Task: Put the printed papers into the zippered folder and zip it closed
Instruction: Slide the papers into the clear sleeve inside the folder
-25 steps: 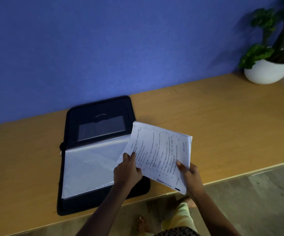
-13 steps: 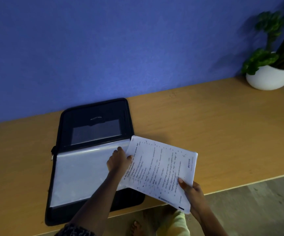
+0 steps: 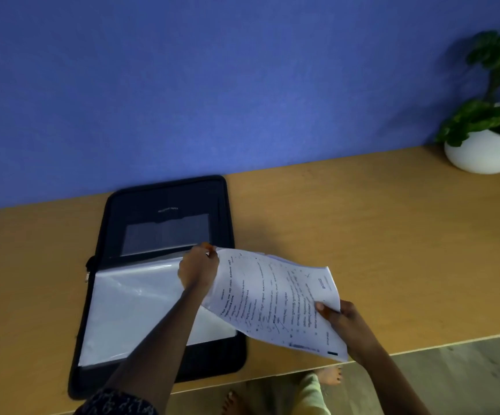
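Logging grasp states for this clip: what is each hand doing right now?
Left hand: closed, pinching the far corner of the printed papers beside the clear sleeve of the open zippered folder.
Right hand: closed on the papers' near edge.

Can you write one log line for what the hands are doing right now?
left hand: at clear sleeve's top corner | right hand: holding papers | folder: open, unzipped
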`<state>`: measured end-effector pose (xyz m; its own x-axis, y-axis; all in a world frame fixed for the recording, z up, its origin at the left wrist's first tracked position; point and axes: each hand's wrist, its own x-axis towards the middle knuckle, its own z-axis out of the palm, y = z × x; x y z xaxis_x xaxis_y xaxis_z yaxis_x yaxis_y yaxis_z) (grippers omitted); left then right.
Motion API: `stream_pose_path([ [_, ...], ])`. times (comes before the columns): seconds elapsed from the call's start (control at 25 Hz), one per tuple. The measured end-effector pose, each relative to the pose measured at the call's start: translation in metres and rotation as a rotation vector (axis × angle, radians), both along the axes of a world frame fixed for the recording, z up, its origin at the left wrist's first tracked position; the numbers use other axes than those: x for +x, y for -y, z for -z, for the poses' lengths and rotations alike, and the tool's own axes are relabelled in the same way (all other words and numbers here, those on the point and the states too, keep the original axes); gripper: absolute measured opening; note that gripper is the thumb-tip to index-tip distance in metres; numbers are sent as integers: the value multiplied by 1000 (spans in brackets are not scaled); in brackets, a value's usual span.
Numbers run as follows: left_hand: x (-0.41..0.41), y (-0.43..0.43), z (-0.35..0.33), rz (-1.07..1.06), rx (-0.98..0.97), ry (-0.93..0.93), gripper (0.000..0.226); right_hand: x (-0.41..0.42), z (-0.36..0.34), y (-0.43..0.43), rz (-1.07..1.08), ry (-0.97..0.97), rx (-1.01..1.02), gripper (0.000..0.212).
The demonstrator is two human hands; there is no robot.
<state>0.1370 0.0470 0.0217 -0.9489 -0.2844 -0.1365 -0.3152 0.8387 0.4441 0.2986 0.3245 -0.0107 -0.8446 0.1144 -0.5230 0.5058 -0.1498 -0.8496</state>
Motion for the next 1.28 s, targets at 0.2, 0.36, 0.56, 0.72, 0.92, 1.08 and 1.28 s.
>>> stream_pose_path([
  [0.2,-13,-2,0,31,-5,-32,18,-17,-6,-8,-64,-22,-21,18],
  [0.36,7,1,-1,107,-70,-31,19,-30,-1,-6,-71,25,-99,21],
  [0.56,73,17,7,312,-233,86,31,-36,15,-13,-91,81,-185,25],
  [0.72,112,30,10,341,-333,219,26,-32,27,-16,-110,95,-209,28],
  [0.92,130,26,8,376,-341,223,23,-24,39,-12,-111,125,-199,31],
  [1.08,137,18,9,365,-256,195,22,-25,41,-8,-94,162,-186,32],
  [1.28,146,4,13,385,-191,160,29,-30,39,9,-111,137,-251,30],
])
